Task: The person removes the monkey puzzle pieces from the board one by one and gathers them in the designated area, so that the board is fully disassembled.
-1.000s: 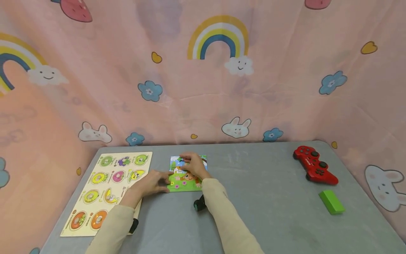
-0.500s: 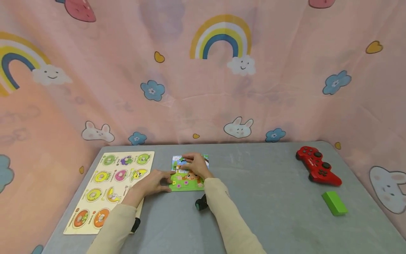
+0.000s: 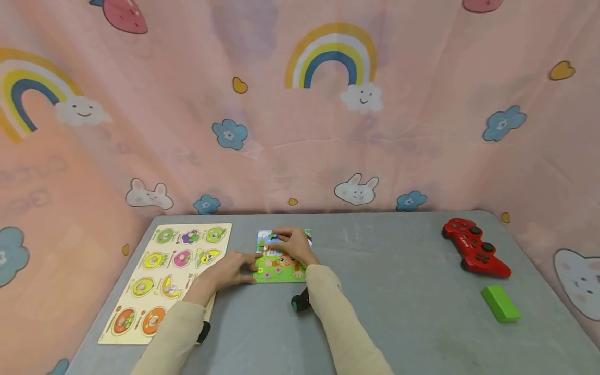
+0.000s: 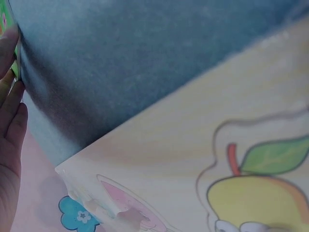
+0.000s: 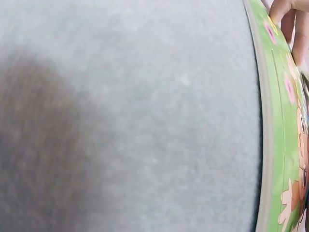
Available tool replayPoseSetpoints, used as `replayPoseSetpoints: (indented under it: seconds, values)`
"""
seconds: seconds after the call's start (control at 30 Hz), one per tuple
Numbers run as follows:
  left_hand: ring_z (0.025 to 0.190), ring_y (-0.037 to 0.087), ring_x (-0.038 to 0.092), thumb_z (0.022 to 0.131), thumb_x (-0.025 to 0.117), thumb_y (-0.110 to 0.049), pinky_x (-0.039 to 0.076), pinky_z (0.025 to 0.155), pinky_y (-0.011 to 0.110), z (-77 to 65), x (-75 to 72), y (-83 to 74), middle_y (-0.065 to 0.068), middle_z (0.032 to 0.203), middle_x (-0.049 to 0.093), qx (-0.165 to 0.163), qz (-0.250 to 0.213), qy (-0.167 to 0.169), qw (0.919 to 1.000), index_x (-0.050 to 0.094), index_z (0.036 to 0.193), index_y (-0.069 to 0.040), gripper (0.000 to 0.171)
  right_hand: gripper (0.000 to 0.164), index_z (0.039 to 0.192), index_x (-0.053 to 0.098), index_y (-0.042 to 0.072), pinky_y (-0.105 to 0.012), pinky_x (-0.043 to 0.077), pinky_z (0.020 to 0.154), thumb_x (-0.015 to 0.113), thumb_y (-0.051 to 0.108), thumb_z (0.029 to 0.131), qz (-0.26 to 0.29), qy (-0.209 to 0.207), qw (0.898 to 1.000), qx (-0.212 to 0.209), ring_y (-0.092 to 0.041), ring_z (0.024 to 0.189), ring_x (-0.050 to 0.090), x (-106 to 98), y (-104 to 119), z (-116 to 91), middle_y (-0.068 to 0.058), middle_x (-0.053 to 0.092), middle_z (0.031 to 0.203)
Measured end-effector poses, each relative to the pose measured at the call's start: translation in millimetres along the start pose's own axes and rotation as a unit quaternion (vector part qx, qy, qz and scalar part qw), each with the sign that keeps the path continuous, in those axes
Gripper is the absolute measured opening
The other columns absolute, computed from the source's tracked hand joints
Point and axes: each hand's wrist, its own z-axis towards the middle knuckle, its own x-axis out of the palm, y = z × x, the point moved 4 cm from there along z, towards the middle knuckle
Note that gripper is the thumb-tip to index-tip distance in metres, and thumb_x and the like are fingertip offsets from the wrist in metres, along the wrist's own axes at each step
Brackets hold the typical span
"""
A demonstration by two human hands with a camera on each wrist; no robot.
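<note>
A small picture puzzle (image 3: 279, 273) with a monkey on green grass lies flat on the grey table. My left hand (image 3: 230, 271) holds its left edge, thumb near the lower corner and the other fingertips higher up; in the left wrist view these fingers (image 4: 10, 113) are against the edge. Over the puzzle's upper middle is my right hand (image 3: 297, 245), index finger and thumb bent toward the picture with tips apart. Whether a loose piece sits between those tips is too small to tell. In the right wrist view, the puzzle's near edge (image 5: 265, 121) runs down the right side.
A cream fruit board (image 3: 136, 291) lies to the left, partly under the left forearm. On the right are a red game controller (image 3: 473, 249) and a green block (image 3: 500, 303). A pink patterned curtain (image 3: 422, 78) hangs behind the table (image 3: 398, 312).
The head view has shifted slightly, so everything appears a little farther right. Both hands keep nearly the same places on the puzzle.
</note>
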Motion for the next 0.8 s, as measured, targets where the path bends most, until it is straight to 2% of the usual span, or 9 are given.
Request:
replayPoseSetpoints:
  seconds: [0.17, 0.4, 0.63, 0.8]
  values:
    - [0.115, 0.027, 0.059, 0.080, 0.077, -0.022, 0.046, 0.090, 0.040, 1.2, 1.4, 1.3, 0.011, 0.131, 0.059, 0.003, 0.005, -0.003, 1.0000, 0.070, 0.092, -0.011, 0.018, 0.038, 0.120, 0.063, -0.004, -0.030, 0.050, 0.086, 0.072, 0.001, 0.083, -0.001, -0.005, 1.000, -0.006, -0.029, 0.111, 0.062, -4, -2, 1, -0.020, 0.062, 0.122]
    - [0.114, 0.026, 0.059, 0.080, 0.078, -0.022, 0.047, 0.089, 0.038, 2.1, 0.9, 0.0, 0.011, 0.131, 0.059, 0.003, 0.007, -0.003, 1.0000, 0.069, 0.091, -0.012, 0.017, 0.039, 0.121, 0.064, 0.000, -0.034, 0.051, 0.086, 0.073, 0.004, 0.083, 0.051, -0.007, 0.998, 0.026, -0.025, 0.104, 0.066, -15, -3, 0, -0.018, 0.067, 0.115]
    - [0.114, 0.028, 0.059, 0.080, 0.077, -0.020, 0.047, 0.089, 0.039, 1.3, -1.3, -3.4, 0.013, 0.131, 0.059, 0.002, 0.001, -0.002, 1.0000, 0.069, 0.091, -0.011, 0.016, 0.038, 0.119, 0.064, -0.004, -0.035, 0.051, 0.085, 0.073, 0.001, 0.082, 0.057, -0.006, 0.998, 0.023, -0.028, 0.104, 0.065, -32, 2, -1, -0.021, 0.066, 0.113]
    - [0.116, 0.030, 0.058, 0.081, 0.077, -0.019, 0.046, 0.089, 0.040, 0.0, -2.3, -5.1, 0.014, 0.131, 0.058, 0.003, 0.000, -0.001, 1.0000, 0.069, 0.090, -0.010, 0.015, 0.039, 0.121, 0.061, -0.008, -0.037, 0.052, 0.085, 0.070, -0.005, 0.083, 0.085, -0.005, 0.996, 0.022, -0.028, 0.101, 0.066, -47, 2, -3, -0.026, 0.063, 0.117]
